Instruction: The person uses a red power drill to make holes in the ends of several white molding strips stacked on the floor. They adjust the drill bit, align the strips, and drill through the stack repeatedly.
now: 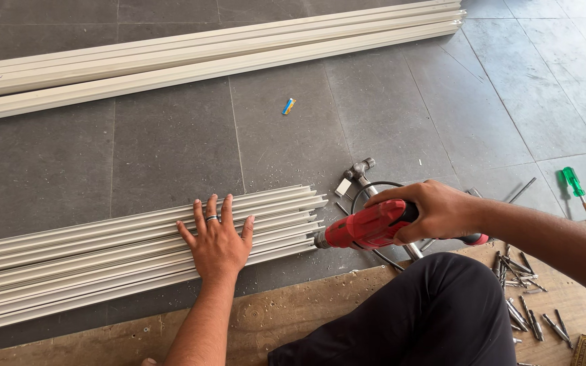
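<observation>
While my left hand (217,238) lies flat, fingers spread, on the strips (103,254), my right hand (435,210), clamped on the drill (367,227) at 3 o'clock, shows no holes yet.

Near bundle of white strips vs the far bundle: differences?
The near bundle of white plastic channel strips lies under the flat left hand; the far bundle of white strips lies untouched. Near ends are staggered, facing the red power drill in the right hand; far ends sit nearly flush. Both rest on grey floor tiles.

The single head-worn camera looks steeply down and forward from the seated person's viewpoint (close range), facing the tiled floor (171,142); no second view overlaps this one.
</observation>
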